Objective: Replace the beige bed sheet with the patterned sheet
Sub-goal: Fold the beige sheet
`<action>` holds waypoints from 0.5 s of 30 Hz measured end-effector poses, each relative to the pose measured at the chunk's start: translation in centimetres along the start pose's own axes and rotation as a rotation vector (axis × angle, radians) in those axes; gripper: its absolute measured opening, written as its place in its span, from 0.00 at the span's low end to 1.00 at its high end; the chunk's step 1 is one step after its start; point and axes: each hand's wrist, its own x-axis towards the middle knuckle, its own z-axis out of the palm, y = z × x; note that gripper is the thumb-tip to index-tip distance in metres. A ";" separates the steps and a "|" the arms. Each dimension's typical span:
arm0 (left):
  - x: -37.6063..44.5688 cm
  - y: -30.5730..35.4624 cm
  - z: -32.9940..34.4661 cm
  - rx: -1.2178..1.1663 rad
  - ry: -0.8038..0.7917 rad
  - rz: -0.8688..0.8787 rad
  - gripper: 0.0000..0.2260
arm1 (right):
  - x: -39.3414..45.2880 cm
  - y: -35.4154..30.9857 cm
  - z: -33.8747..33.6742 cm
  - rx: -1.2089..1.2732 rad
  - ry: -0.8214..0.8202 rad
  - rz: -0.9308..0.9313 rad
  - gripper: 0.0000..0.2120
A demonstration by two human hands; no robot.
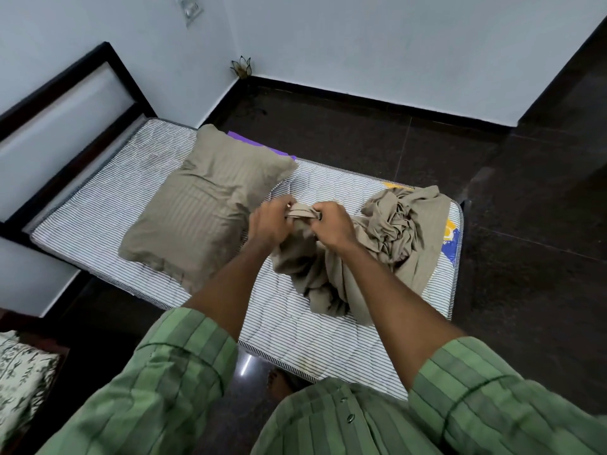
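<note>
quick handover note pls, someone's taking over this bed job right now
Left hand and right hand both grip one edge of the beige sheet, which lies bunched on the bare striped mattress.
Beige pillow lies on the mattress beside the sheet.
Done: beige sheet is off.
Left: clear it away, then spread the patterned fabric at lower left, likely the new sheet.

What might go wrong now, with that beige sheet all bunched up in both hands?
The beige sheet hangs in loose folds off the mattress edge, so it may slip to the floor. The beige pillow lies close beside the left hand and right hand, so a pull might drag it along.
</note>
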 end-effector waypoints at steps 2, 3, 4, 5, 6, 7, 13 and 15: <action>-0.4 -2.0 -0.4 0.091 -0.014 -0.013 0.17 | 0.1 1.6 -0.9 -0.003 0.043 0.001 0.05; -0.7 -3.3 -0.4 0.083 -0.009 -0.035 0.18 | 0.3 2.4 -1.5 0.015 0.059 0.006 0.05; -0.8 -4.6 -0.3 0.045 -0.005 -0.064 0.17 | 0.3 3.1 -2.0 0.039 0.079 0.023 0.05; -0.8 -5.8 -0.1 -0.002 -0.009 -0.098 0.17 | 0.4 3.7 -2.4 0.059 0.102 0.048 0.05; -0.8 -6.8 0.2 -0.062 -0.028 -0.117 0.17 | 0.5 4.2 -2.7 0.063 0.111 0.067 0.04; -0.7 -7.5 0.5 -0.126 -0.061 -0.119 0.16 | 0.6 4.6 -2.8 0.062 0.101 0.080 0.03; -0.2 -7.0 1.0 -0.541 -0.156 -0.162 0.07 | 0.7 4.8 -2.8 0.129 0.067 0.316 0.09; 0.3 -7.4 1.6 -0.437 -0.140 -0.264 0.22 | 0.9 4.4 -3.1 0.260 0.034 0.466 0.18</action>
